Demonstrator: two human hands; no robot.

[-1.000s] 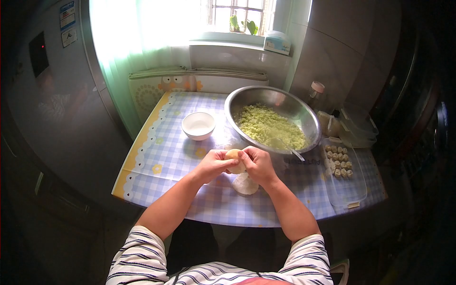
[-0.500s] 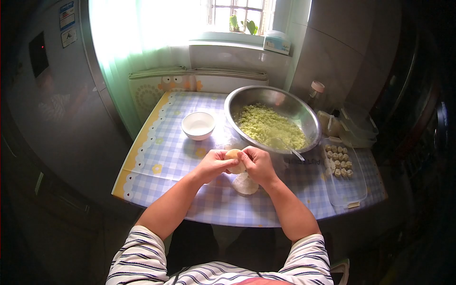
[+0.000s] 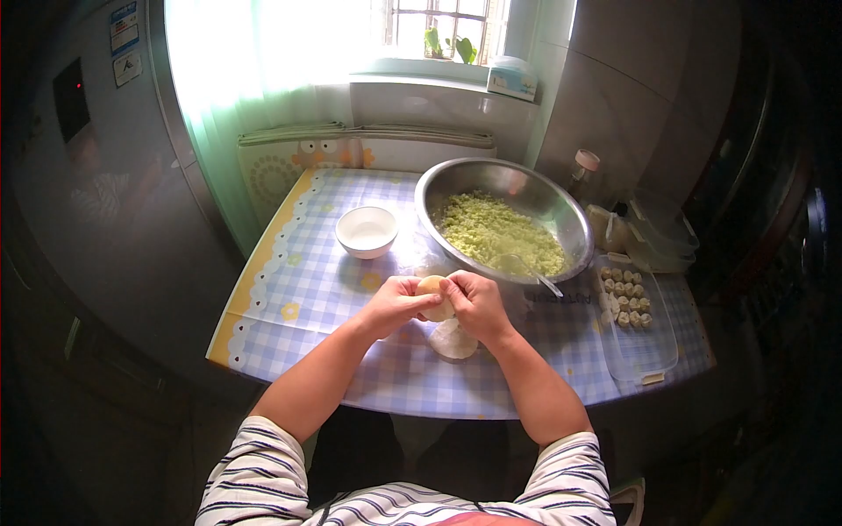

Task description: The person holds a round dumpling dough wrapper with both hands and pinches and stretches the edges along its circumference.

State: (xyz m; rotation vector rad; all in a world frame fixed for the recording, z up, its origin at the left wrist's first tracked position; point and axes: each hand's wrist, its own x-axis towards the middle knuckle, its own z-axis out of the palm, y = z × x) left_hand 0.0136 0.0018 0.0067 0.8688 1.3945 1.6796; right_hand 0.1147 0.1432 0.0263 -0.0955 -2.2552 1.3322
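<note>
Between my two hands is a pale round dumpling wrapper (image 3: 433, 286), held up over the front half of the table. My left hand (image 3: 399, 302) pinches its left edge with thumb and fingers. On the opposite edge, the fingers of my right hand (image 3: 474, 302) are closed too. Just below, a pile of whitish wrappers (image 3: 453, 342) lies on the checked cloth, partly covered by my right hand. Beyond my hands stands a large steel basin (image 3: 526, 180) of chopped green filling (image 3: 500, 232), with a spoon (image 3: 545, 282) resting in it.
A white bowl (image 3: 367, 231) sits left of the basin. At the right, a clear plastic tray (image 3: 645, 355) holds several small dumplings (image 3: 627, 298). Stacked plastic boxes (image 3: 662, 232) and a jar with a pink lid (image 3: 586, 162) stand behind it. A fridge (image 3: 96, 219) flanks the table's left side.
</note>
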